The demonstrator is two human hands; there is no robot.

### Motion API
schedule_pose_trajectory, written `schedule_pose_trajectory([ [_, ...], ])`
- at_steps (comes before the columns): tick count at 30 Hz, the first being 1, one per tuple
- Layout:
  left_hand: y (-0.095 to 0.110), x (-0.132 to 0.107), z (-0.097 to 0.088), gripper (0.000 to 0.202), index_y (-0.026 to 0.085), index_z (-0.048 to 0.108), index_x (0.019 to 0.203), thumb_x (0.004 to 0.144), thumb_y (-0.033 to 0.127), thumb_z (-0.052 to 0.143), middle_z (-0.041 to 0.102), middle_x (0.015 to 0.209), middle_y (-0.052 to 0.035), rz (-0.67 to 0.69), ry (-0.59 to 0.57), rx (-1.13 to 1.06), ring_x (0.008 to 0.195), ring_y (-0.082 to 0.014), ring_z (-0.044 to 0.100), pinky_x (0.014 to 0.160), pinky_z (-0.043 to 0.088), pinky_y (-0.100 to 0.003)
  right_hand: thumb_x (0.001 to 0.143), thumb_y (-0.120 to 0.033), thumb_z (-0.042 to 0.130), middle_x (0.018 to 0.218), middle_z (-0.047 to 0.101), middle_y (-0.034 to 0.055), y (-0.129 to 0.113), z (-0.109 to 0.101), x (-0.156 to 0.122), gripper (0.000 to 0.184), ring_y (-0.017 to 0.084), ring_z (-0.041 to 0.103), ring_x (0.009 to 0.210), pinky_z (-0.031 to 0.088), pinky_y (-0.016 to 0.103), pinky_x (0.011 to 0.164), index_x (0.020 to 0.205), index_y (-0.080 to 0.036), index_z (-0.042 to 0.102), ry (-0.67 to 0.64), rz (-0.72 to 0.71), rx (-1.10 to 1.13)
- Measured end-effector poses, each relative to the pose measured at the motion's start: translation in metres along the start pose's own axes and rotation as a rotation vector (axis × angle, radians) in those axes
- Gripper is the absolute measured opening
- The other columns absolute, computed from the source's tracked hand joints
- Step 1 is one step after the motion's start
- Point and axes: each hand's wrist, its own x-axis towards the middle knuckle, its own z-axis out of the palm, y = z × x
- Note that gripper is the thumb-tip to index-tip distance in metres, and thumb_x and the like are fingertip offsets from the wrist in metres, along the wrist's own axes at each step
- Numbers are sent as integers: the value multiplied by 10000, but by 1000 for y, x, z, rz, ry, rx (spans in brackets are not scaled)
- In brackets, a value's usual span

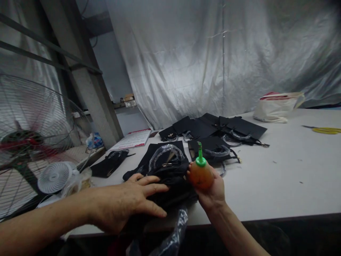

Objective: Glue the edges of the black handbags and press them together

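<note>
Left hand is spreading loose over a black bag, fingers extended and lying on the cloth, not clenching. Right hand is grasping a bottle, its fingers wrapping around the body. Bottle is showing orange, with a green cap and a green spout pointing up; it is sitting just right of the black bag, over the near part of the table.

Black bag is lying crumpled near the table's front edge. A plastic-wrapped strap is hanging below it at the front edge. Just behind, a wrapped handle is arching over black material. More bags are lying overlapped farther back, some handles showing clear wrap. A black pouch is lying to the left, near a printed sheet.

Far right: scissors with yellow handles are lying on the table; a white sack is sitting near them. Left: a small fan is standing before a big fan. Silver sheeting is hanging behind.
</note>
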Motion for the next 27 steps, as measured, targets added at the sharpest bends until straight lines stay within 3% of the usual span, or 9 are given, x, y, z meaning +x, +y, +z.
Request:
schedule_pose_trajectory([
  [2, 2, 2, -4, 595, 331, 498, 1305, 744, 137, 544, 515, 1376, -59, -145, 17, -145, 1247, -282, 488, 1002, 414, -442, 846, -280, 571, 758, 723, 37, 10, 8, -2, 151, 180, 691, 726, 601, 333, 685, 805, -192, 686, 21, -4, 67],
  [5, 6, 20, 7, 416, 205, 500, 1257, 874, 345, 420, 641, 1144, -87, -495, 205, -347, 1017, -231, 613, 879, 481, -368, 850, -288, 552, 736, 721, 32, 29, 23, -7, 176, 177, 692, 715, 600, 359, 713, 787, -190, 685, 97, -6, 157],
  [8, 8, 45, 31, 560, 131, 518, 1164, 813, 565, 475, 668, 1027, -118, -745, 338, -431, 911, -251, 637, 742, 493, -321, 861, -292, 529, 709, 717, 34, 47, 35, -16, 218, 174, 688, 681, 601, 388, 717, 765, -172, 683, 159, -23, 204],
  [12, 3, 62, 55, 556, 111, 622, 840, 777, 640, 464, 665, 755, -94, -886, 233, -575, 658, -210, 625, 484, 394, -264, 869, -292, 529, 667, 707, 52, 60, 39, -27, 252, 178, 680, 636, 600, 402, 710, 734, -141, 679, 191, -9, 187],
  [14, -3, 61, 61, 616, 118, 650, 831, 768, 693, 436, 639, 655, -63, -857, 103, -691, 556, -183, 587, 431, 349, -254, 874, -277, 522, 666, 706, 56, 60, 38, -28, 252, 178, 680, 630, 601, 390, 692, 734, -137, 678, 207, 0, 191],
  [17, -9, 57, 71, 648, 199, 637, 1096, 691, 699, 566, 657, 697, -22, -710, 7, -616, 597, -194, 604, 479, 394, -255, 879, -263, 507, 704, 715, 51, 56, 35, -25, 233, 184, 689, 664, 600, 385, 677, 773, -150, 681, 223, -7, 221],
  [20, -10, 55, 85, 547, 276, 585, 1177, 712, 555, 658, 668, 875, -28, -499, 115, -186, 753, -221, 626, 593, 452, -286, 875, -263, 503, 698, 711, 43, 54, 34, -20, 230, 183, 691, 671, 600, 379, 687, 771, -154, 677, 227, -24, 232],
  [23, -9, 58, 100, 202, 199, 608, 1007, 860, 302, 516, 622, 977, -78, -197, 207, 214, 817, -206, 587, 650, 463, -307, 870, -264, 501, 693, 711, 42, 55, 35, -18, 231, 180, 691, 672, 598, 378, 712, 763, -155, 675, 202, -38, 208],
  [27, -4, 63, 122, 222, 149, 570, 1059, 881, 209, 451, 606, 1013, -90, 65, 278, 434, 878, -211, 543, 672, 459, -343, 833, -293, 560, 712, 716, 52, 58, 37, -16, 195, 181, 689, 660, 596, 339, 684, 795, -141, 675, 168, -11, 116],
])
